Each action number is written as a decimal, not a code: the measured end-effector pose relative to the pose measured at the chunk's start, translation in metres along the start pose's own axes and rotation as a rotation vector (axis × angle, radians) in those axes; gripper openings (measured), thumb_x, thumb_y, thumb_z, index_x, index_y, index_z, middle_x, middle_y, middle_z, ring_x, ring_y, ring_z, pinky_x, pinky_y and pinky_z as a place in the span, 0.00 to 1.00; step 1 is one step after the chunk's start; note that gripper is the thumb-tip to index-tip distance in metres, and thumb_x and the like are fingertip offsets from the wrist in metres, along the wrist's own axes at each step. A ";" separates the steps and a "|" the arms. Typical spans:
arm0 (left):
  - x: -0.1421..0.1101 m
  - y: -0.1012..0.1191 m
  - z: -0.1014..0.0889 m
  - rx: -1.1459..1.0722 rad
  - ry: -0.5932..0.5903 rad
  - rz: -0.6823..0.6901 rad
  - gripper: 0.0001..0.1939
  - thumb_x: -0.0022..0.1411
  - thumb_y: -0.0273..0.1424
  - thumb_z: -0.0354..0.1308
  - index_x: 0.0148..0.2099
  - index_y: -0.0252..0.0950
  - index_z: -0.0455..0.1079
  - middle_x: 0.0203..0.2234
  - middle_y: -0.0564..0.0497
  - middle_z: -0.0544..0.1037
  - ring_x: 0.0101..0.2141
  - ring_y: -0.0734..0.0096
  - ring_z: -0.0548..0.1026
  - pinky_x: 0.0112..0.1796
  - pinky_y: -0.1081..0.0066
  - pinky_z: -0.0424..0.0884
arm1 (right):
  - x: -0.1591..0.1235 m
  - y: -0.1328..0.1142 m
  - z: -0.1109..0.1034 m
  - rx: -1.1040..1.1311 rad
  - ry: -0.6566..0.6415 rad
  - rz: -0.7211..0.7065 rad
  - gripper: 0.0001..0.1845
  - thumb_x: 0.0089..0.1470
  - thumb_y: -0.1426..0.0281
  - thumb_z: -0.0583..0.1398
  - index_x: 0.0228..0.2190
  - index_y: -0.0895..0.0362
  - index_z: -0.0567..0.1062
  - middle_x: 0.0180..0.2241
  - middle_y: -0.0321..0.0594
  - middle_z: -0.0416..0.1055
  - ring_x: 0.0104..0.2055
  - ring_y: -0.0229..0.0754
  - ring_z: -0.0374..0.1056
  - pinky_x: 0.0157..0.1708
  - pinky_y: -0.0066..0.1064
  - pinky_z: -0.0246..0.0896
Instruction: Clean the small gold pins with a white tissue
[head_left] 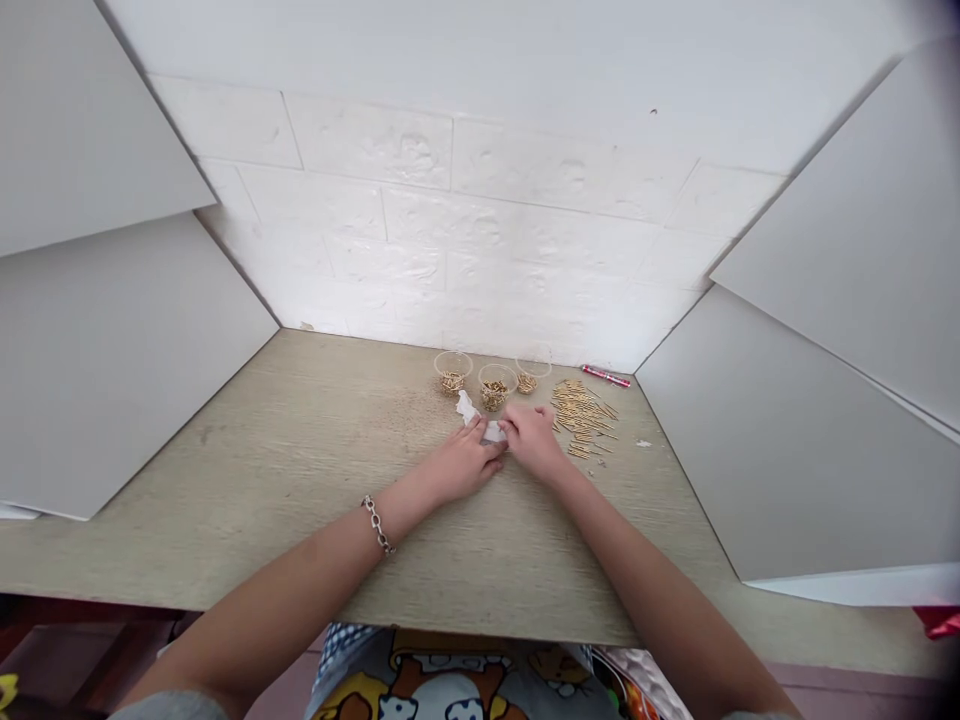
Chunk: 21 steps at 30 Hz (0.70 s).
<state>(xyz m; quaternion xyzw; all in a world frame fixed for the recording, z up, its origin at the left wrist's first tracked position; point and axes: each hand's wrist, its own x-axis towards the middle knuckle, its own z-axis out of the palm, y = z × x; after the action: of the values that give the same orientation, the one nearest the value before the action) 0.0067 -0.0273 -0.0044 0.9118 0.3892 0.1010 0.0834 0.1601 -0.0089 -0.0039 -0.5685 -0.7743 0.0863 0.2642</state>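
Note:
My left hand [469, 462] lies on the table with its fingers stretched out over a small piece of white, crumpled tissue-like paper [466, 407]. My right hand [534, 440] is closed, thumb and fingers pinching the paper's right end. Whether anything lies under the paper cannot be seen. Just beyond both hands stand three clear round cups: the left cup [452, 383] and the right cup [527, 383] hold short tan pieces, while the middle cup [494, 393] holds darker gold-brown ones. Thin gold-coloured sticks [581, 412] lie in a loose pile beside my right hand.
A red patterned pen-like stick [606, 376] rests near the back right corner of the wooden table [300, 480]. Fine tan crumbs [412, 408] are scattered left of the cups. Grey panels [165, 360] flank both sides, and a white brick-patterned wall [450, 230] closes the back.

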 end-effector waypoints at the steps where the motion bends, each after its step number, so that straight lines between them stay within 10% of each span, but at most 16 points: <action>1: 0.000 0.000 0.000 0.002 0.001 0.002 0.19 0.60 0.36 0.45 0.52 0.37 0.62 0.55 0.39 0.57 0.56 0.55 0.53 0.54 0.57 0.52 | 0.000 0.000 0.000 0.010 0.003 0.007 0.09 0.51 0.71 0.48 0.21 0.57 0.61 0.23 0.34 0.66 0.29 0.36 0.58 0.40 0.34 0.41; 21: 0.000 -0.002 0.005 0.013 0.024 0.009 0.21 0.60 0.36 0.45 0.55 0.39 0.58 0.56 0.41 0.56 0.56 0.55 0.53 0.53 0.58 0.53 | -0.002 0.022 0.012 0.522 -0.063 0.231 0.11 0.46 0.63 0.51 0.19 0.56 0.60 0.17 0.30 0.56 0.21 0.34 0.53 0.22 0.25 0.47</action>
<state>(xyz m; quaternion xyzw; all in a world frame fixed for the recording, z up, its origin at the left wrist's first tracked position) 0.0065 -0.0266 -0.0094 0.9128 0.3866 0.1097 0.0721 0.1725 -0.0019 -0.0242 -0.5628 -0.6639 0.3298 0.3658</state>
